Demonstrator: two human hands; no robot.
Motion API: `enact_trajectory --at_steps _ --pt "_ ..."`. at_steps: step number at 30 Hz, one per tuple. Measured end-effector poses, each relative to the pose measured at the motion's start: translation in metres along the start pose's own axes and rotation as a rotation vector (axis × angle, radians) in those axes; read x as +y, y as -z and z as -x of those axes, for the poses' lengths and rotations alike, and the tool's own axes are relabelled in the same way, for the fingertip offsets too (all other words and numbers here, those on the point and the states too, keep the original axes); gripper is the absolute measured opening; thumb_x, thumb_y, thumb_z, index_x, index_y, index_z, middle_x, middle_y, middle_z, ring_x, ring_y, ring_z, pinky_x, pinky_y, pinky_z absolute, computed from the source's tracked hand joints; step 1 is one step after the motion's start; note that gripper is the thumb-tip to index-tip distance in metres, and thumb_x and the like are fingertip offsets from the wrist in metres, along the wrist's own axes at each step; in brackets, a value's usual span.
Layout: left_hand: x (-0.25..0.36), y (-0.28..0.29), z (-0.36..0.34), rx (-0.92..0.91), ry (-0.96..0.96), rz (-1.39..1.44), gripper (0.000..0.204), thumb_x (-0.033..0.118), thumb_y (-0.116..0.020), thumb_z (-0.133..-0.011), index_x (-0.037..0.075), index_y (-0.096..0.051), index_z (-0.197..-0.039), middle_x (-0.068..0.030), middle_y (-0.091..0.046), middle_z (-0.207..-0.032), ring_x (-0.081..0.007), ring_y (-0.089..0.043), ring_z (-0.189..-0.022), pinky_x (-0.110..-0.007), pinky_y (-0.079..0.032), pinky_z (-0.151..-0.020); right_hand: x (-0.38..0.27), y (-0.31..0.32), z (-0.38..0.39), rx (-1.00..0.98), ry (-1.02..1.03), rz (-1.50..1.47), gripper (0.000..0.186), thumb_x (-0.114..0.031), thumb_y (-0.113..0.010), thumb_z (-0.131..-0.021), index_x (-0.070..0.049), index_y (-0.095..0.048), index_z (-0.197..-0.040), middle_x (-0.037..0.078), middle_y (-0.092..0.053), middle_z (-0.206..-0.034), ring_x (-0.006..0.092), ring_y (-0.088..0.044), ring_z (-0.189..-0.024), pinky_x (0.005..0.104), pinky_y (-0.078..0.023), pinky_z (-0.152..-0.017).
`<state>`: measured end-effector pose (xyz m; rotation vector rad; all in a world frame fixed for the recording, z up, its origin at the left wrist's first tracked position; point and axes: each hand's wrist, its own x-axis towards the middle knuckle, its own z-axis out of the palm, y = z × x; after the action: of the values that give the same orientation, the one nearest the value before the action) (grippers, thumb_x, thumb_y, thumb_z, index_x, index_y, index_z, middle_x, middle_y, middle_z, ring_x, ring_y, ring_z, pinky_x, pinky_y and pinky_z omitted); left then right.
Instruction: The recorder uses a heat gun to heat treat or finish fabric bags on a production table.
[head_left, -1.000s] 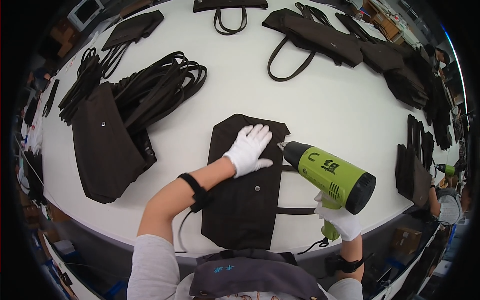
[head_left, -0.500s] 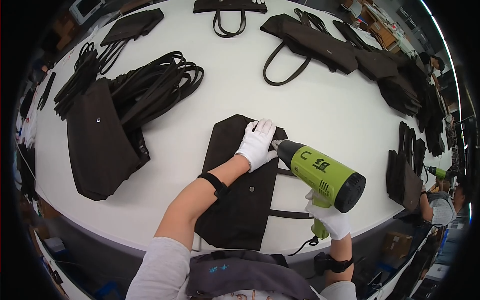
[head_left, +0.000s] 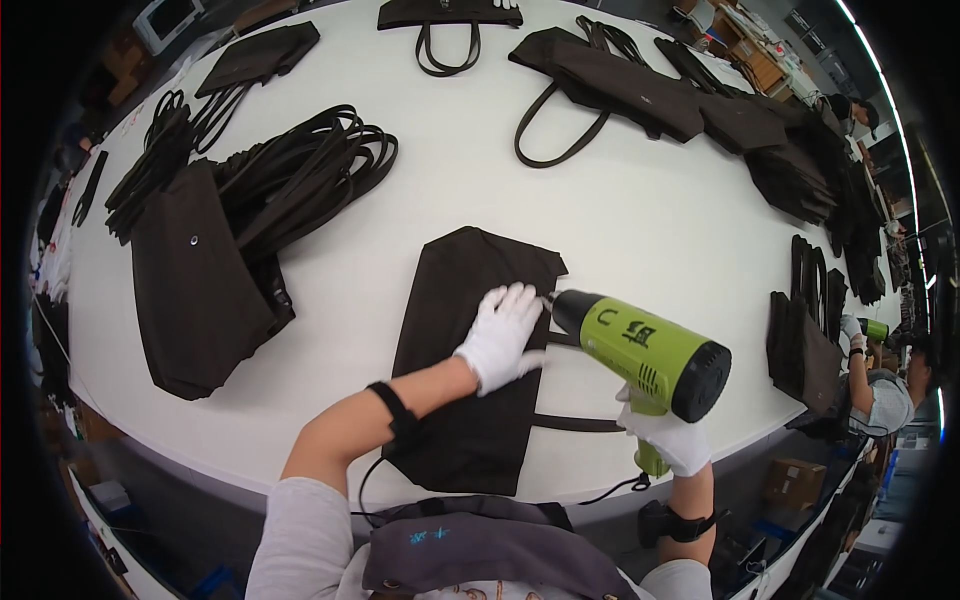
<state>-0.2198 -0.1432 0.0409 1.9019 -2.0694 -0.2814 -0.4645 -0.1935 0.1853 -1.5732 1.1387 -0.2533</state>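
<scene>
A dark brown tote bag (head_left: pixel 455 420) lies flat on the white table in front of me, its strap handles reaching out to the right. My left hand (head_left: pixel 502 338), in a white glove, rests palm down on the bag with fingers stretched toward its right edge. In my gloved right hand (head_left: pixel 668 430) is a green and black heat gun (head_left: pixel 645 345), gripped by its handle. The nozzle points left, close to the left fingertips and the bag's edge. A black cord runs from the base of the grip.
On the left, a stack of dark bags (head_left: pixel 195 290) with looped straps covers part of the white table (head_left: pixel 440 170). More dark bags (head_left: pixel 640 95) are heaped at the far right. At the right edge a co-worker (head_left: pixel 885 400) in white gloves holds another green heat gun (head_left: pixel 874 329).
My left hand has slid down the bag toward me and now covers the spot where a round metal snap showed. The heat gun stays almost in place.
</scene>
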Motion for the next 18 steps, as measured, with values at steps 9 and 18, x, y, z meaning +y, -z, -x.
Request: enact_trajectory --at_steps 9,18 --pt "-0.006 -0.018 -0.022 0.007 -0.179 -0.065 0.069 0.047 -0.060 -0.085 0.002 -0.045 -0.136 -0.0150 -0.041 -0.143 -0.0302 -0.033 -0.136 -0.045 -0.023 -0.111 -0.013 0.010 -0.005 0.072 -0.034 -0.020 0.040 0.000 -0.069 -0.069 -0.001 -0.060 -0.107 0.006 -0.063 -0.092 0.0115 -0.058 -0.069 0.0262 -0.051 -0.058" --pt "0.012 -0.007 -0.068 -0.138 0.148 -0.065 0.068 0.039 -0.065 -0.082 -0.002 -0.045 -0.132 -0.0138 -0.042 -0.138 -0.0267 -0.055 -0.103 -0.040 -0.046 -0.074 -0.013 0.003 -0.013 0.169 -0.037 -0.005 0.026 -0.005 -0.068 -0.070 -0.001 -0.065 -0.095 0.003 -0.062 -0.078 0.0103 -0.056 -0.062 0.0255 -0.048 -0.058"
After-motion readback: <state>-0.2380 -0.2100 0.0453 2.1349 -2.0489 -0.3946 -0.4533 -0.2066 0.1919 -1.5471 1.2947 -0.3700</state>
